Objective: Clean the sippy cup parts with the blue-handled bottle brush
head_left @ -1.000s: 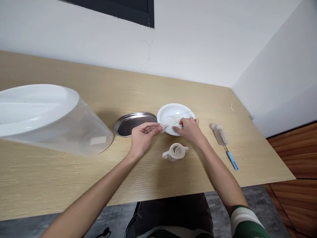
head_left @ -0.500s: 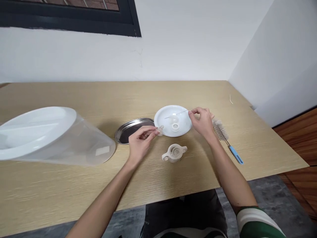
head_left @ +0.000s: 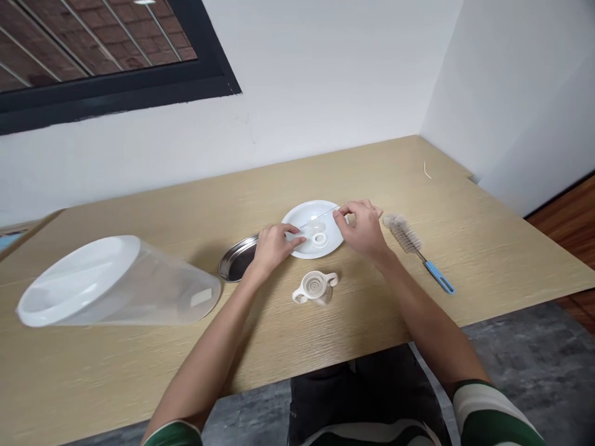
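My left hand point(head_left: 274, 246) is over the left side of a white plate point(head_left: 303, 251), thumb and fingers pinched round a small translucent piece that barely shows against the plate. Between the thumb and fingertips of my right hand point(head_left: 365, 228) is a thin wire rod point(head_left: 320, 217), slanting down left until its far end reaches my left fingertips. On the plate lie a white ring point(head_left: 320, 240) and a clear part point(head_left: 316, 227) behind it. Nearer me stands a small two-handled cup point(head_left: 315, 286), open at the top.
Left of the plate is a metal tray point(head_left: 232, 260), partly covered by my left hand. A large translucent container point(head_left: 171, 291) with a white lid stands farther left. To the right lie a blue-handled bottle brush point(head_left: 421, 254) and a thin bent white piece point(head_left: 426, 171).
My left hand has moved in over the plate with the small piece, closer to my right hand. The wire's end now meets my left fingertips. The camera view has tilted.
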